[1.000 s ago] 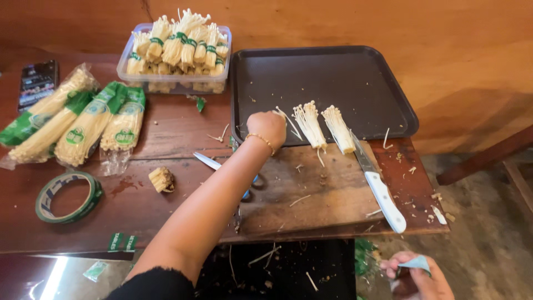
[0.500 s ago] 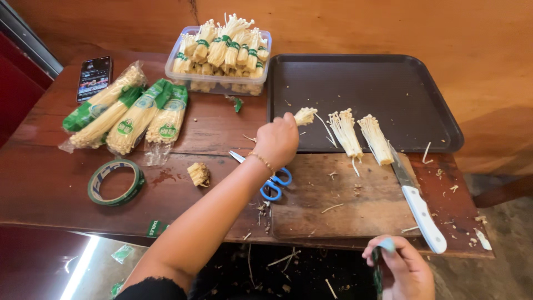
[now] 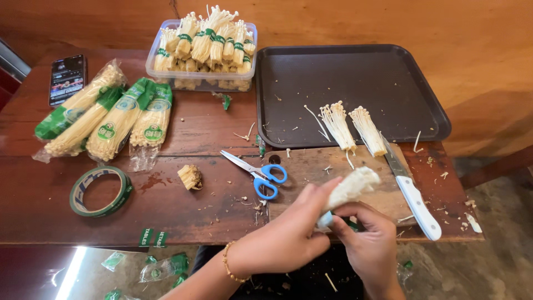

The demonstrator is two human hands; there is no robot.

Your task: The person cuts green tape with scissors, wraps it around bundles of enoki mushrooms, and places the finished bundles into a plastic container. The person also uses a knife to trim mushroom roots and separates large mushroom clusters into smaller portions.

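Over the board — both hands (image 3: 327, 233) now hold mushrooms (image 3: 350, 189).

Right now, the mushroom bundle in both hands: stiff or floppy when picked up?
The mushroom bundle probably flexes: long thin stalks. Likely light, since the left hand and right hand grip only its lower end. Probably fragile; loose strands litter the cutting board.

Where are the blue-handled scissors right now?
In the head view the scissors lie on the wooden table near the middle, at the left edge of the cutting board, just above the left hand.
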